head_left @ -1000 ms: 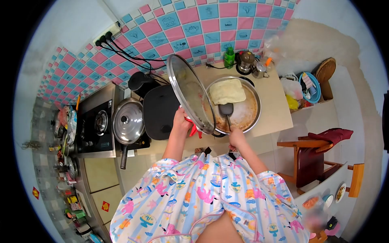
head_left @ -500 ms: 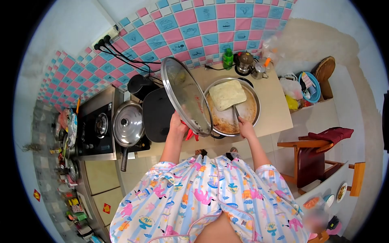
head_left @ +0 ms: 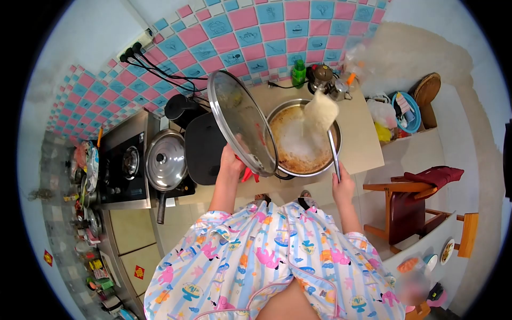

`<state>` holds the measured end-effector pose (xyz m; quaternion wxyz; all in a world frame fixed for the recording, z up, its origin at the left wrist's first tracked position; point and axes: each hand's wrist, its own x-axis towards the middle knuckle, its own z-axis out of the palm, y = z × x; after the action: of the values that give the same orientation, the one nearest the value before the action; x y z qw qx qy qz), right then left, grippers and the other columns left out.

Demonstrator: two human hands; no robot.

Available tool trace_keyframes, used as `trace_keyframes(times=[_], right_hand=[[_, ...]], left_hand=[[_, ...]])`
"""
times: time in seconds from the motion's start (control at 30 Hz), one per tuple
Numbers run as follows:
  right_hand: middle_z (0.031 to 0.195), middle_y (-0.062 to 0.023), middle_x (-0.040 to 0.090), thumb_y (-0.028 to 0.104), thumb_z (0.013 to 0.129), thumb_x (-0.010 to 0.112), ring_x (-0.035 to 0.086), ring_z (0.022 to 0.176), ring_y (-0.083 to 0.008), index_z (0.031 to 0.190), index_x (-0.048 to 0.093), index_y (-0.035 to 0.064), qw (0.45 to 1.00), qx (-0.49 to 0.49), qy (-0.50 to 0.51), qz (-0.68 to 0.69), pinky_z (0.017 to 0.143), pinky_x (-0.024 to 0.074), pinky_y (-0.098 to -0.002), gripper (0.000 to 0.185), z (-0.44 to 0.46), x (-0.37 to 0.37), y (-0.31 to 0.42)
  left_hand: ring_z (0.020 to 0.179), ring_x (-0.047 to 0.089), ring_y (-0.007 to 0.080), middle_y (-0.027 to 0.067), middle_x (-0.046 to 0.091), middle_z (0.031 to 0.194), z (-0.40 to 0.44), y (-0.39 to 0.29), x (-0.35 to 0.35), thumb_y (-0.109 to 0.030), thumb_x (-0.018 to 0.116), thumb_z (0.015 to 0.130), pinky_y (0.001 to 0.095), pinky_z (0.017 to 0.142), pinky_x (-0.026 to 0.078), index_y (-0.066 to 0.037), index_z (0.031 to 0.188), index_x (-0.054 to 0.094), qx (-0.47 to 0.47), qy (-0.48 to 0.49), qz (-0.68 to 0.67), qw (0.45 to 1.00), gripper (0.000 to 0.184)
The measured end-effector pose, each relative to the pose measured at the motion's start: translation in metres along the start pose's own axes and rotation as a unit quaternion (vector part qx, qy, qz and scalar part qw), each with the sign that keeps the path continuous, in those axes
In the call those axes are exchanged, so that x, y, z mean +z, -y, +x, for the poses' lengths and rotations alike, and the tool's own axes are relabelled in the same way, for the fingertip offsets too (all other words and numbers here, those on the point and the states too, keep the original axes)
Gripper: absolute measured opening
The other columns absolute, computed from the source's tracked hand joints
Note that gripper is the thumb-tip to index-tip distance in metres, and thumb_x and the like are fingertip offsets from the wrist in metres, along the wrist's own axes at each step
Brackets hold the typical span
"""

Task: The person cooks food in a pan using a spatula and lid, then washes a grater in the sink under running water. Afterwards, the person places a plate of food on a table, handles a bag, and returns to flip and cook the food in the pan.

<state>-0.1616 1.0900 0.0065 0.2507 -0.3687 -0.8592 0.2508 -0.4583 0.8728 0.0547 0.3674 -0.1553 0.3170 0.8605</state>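
Note:
My left hand (head_left: 231, 161) grips the edge of a large glass lid (head_left: 242, 122), tilted up beside the left rim of a wide round pan (head_left: 301, 141). My right hand (head_left: 343, 184) is closed on the handle of a spatula (head_left: 334, 152). On the spatula's far end hangs a pale flatbread (head_left: 321, 112), folded and blurred, above the right part of the pan. The spatula's blade is hidden by the bread. Browned residue marks the pan's bottom. Something red (head_left: 249, 175) shows by my left hand.
Left of the lid are a black square appliance (head_left: 204, 149), a covered frying pan (head_left: 166, 160) and a stove (head_left: 125, 165). A green bottle (head_left: 298, 73) and a metal pot (head_left: 321, 78) stand behind the pan. A chair (head_left: 402, 213) is at the right.
The flatbread has gone from lying flat in the pan to hanging raised on the spatula at the right. My right hand has moved right. The lid has shifted slightly left.

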Motion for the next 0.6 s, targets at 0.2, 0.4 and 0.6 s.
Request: trace_keyframes(times=[0.2,0.4,0.6], right_hand=[[0.090,-0.0198,0.064,0.009,0.081,0.060,0.063,0.078,-0.0369,0.127,0.052,0.0131,0.996,0.034,0.067,-0.048,0.067,0.0499,-0.0426,0.047,-0.018,0.017,-0.004],[0.065,-0.0145,0.062,0.015,0.087,0.055,0.061,0.052,-0.0244,0.131,0.049,0.0139,0.985,0.087,0.132,0.075,0.052,0.0492,-0.0370,0.044,0.005,0.045,-0.001],[0.058,-0.0130,0.058,0.014,0.090,0.047,0.053,0.040,-0.0202,0.133,0.046,0.0109,0.892,0.283,0.333,0.117,0.038,0.0423,-0.0344,0.044,0.054,0.062,0.022]], left_hand=[[0.044,0.038,0.0099,-0.0031,0.038,0.055,0.004,0.000,0.003,-0.010,0.058,0.088,0.0242,0.040,0.033,-0.013,0.070,0.044,-0.001,-0.005,-0.017,1.000,0.024],[0.043,0.039,0.0057,-0.0044,0.046,0.059,0.008,0.006,-0.010,-0.010,0.051,0.091,0.0198,0.040,0.035,-0.008,0.081,0.055,0.009,0.017,-0.008,1.000,0.011],[0.042,0.039,0.0051,-0.0036,0.048,0.060,0.011,0.006,-0.015,-0.009,0.050,0.091,0.0186,0.039,0.035,-0.007,0.081,0.055,-0.020,0.052,-0.037,0.998,0.011]])
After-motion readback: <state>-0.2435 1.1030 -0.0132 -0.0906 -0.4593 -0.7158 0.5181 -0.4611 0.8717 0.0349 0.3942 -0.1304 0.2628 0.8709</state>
